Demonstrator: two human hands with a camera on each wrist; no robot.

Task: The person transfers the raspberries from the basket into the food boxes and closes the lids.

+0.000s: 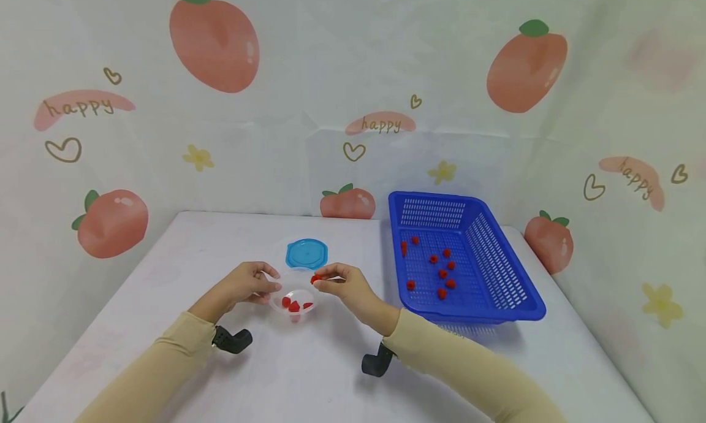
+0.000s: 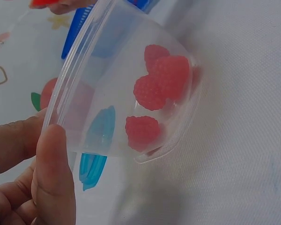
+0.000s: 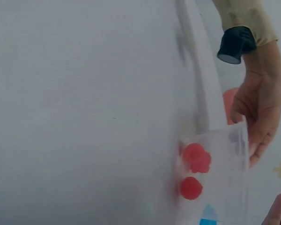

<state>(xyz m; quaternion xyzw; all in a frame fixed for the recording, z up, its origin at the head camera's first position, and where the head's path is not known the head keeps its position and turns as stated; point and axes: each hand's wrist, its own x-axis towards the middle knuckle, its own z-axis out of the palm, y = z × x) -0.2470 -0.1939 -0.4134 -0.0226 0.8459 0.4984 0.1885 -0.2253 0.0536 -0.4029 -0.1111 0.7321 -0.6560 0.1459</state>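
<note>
Right hand [image 1: 355, 288] pinching a red raspberry [image 1: 315, 279] near the rim of a clear bowl [image 2: 122, 51]

Thumb and fingertips of that hand are closing round the one raspberry, leaving little gap beyond its width; it is sitting at the fingertips, toward the hand's 9 o'clock in the head view. Its long axis is too small to make out. The bowl's middle is lying at 8 o'clock from the raspberry, just beside it, and this short offset looks like the relation that matters most. Left hand [image 1: 248, 283] is gripping the bowl's edge at 9 o'clock, thumb on one side of the wall and fingers on the other; the right hand is the one nearer the basket.

Head view is overlapping raspberry and rim; both wrist views are showing the raspberry above rim level, apart from it. Left wrist view is also revealing four raspberries [image 2: 175, 77] at the bowl's bottom, less distinct from overhead.

Farther out, a blue lid [image 1: 306, 254] is lying at the bowl's 1 o'clock. Toward 3 o'clock, a blue basket [image 1: 491, 257] is standing on the white counter [image 1: 325, 362], its long axis running roughly 11 to 5, loose raspberries [image 1: 442, 274] scattering across its floor.
</note>
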